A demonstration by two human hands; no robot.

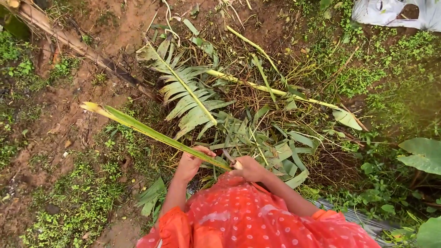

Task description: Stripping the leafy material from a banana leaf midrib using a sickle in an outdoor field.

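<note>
My left hand (190, 164) grips a long green palm leaf stalk (138, 127) near its lower end. The stalk slants up and left, and its yellowish tip hangs over bare soil. My right hand (249, 168) is closed on a small knife (228, 157) whose blade rests against the stalk just right of my left hand. Both hands are close together above my lap, which is covered by red-orange cloth with pale dots (243, 218).
Cut palm fronds (186, 92) and stripped leaflets (271, 147) lie heaped on the ground ahead. A dry brown stalk (69, 43) runs along the upper left. Bare soil and low weeds lie left; broad green leaves (422, 156) and a white sack (395, 11) sit right.
</note>
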